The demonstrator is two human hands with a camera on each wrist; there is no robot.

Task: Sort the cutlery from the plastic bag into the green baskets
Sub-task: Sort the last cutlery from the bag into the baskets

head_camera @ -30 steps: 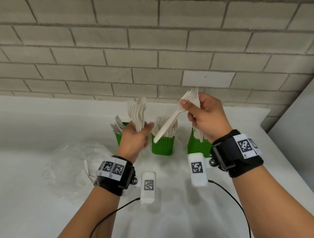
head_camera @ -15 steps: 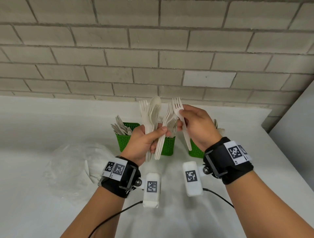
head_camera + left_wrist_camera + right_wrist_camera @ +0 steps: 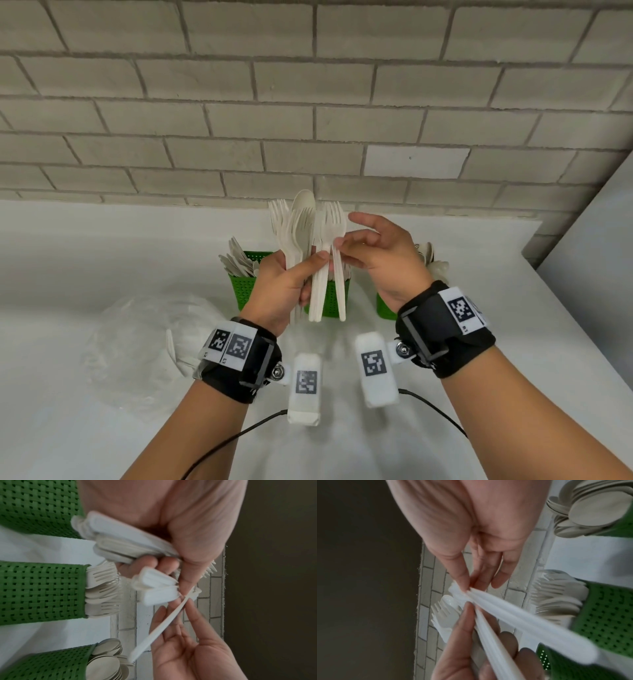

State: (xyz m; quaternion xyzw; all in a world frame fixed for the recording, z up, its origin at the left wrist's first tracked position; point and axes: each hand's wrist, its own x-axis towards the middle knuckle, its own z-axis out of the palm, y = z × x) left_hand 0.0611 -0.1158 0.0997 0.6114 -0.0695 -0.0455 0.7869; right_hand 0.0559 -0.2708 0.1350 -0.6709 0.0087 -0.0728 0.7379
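My left hand (image 3: 310,277) grips an upright bundle of white plastic forks and spoons (image 3: 298,236), with the thumb across the handles. In the left wrist view the bundle's handles (image 3: 120,540) stick out of that fist. Right beside it, my right hand (image 3: 337,245) pinches one white fork (image 3: 339,281) at its neck; the fork hangs over the middle basket. The fork's handle (image 3: 530,626) runs from that pinch (image 3: 467,592). Behind the hands stand three green baskets: the left basket (image 3: 245,284) with knives, the middle basket (image 3: 330,301) with forks, the right basket (image 3: 385,308) with spoons.
A crumpled clear plastic bag (image 3: 144,342) lies on the white table (image 3: 479,308) to the left, with some cutlery still showing in it. A brick wall (image 3: 308,120) rises just behind the baskets. A grey panel (image 3: 603,257) borders the table's right side.
My right hand came down and left from above the right basket to the left hand's bundle. Its fork swung from slanted to nearly upright. The left hand shifted slightly right with the bundle.
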